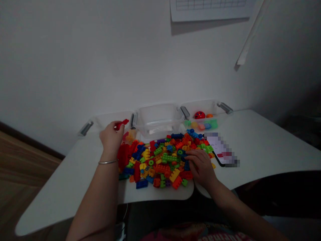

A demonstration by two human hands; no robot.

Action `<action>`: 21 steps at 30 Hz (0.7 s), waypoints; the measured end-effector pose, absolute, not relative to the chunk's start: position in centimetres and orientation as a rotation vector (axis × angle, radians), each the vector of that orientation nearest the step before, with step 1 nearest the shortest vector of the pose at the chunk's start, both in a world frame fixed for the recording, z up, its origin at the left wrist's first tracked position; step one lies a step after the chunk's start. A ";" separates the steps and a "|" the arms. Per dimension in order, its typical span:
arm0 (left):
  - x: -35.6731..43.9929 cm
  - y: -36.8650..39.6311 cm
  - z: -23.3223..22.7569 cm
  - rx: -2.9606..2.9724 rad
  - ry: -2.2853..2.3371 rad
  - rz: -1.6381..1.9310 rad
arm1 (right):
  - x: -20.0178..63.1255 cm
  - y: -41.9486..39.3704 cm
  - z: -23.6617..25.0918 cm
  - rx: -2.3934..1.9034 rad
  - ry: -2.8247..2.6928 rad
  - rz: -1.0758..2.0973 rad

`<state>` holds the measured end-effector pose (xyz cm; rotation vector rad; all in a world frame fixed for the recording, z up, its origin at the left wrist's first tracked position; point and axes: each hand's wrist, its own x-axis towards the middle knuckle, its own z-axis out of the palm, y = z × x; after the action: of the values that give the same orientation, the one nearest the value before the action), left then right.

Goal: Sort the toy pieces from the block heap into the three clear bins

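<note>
My left hand [112, 134] is closed on a red toy block [124, 122], held above the left clear plastic bin [105, 117]. A thin bracelet circles that wrist. My right hand [201, 165] rests at the right side of a heap of coloured building blocks [163, 160], its fingers bent down among blue pieces. Whether those fingers grip a block cannot be made out. Red, orange, yellow, green and blue pieces fill the heap, mostly with studs or notched edges.
Behind the heap stands a middle clear bin [160, 115]. The right clear bin [205, 107] contains a red ball-like toy [200, 115] and several coloured pieces. A phone [220, 149] lies right of the heap on the white table [263, 140]. The wall rises behind the bins.
</note>
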<state>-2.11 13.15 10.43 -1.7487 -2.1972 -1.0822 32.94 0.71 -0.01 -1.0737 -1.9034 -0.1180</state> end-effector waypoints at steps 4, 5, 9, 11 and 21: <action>-1.4 12.8 10.4 -1.687 -2.197 -0.717 | 32.9 0.7 0.0 -1.070 -1.910 -0.120; -1.2 12.7 10.4 -1.675 -2.195 -0.650 | 32.9 0.7 0.0 -1.070 -1.911 -0.120; -0.7 12.6 10.5 -1.657 -2.189 -0.470 | 32.9 0.7 -0.1 -1.065 -1.915 -0.116; -0.7 12.6 10.4 -1.666 -2.183 -0.452 | 32.9 0.8 -0.2 -1.067 -1.919 -0.113; -2.2 12.8 9.6 -1.838 -2.037 -0.870 | 33.0 0.7 -0.2 -1.062 -1.909 -0.111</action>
<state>-2.22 12.77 9.62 -1.8381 -2.0367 -0.8702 32.98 0.70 -0.15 -1.0623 -1.9093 -0.1112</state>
